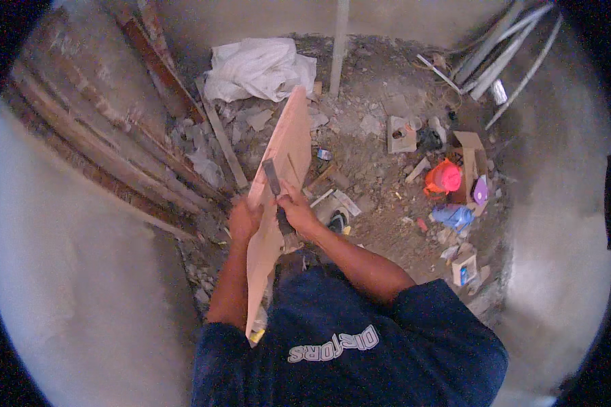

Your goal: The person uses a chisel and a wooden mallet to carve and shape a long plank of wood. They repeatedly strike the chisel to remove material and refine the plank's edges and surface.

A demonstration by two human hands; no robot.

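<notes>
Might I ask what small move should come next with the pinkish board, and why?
I would probably steady the board with the left hand before shifting the grey tool: the right hand seems to hold that tool at the board's edge, while the left hand grips the board's left side.

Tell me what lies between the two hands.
In the head view, the board lies between the left hand and the right hand, with a grey tool at its edge.
</notes>
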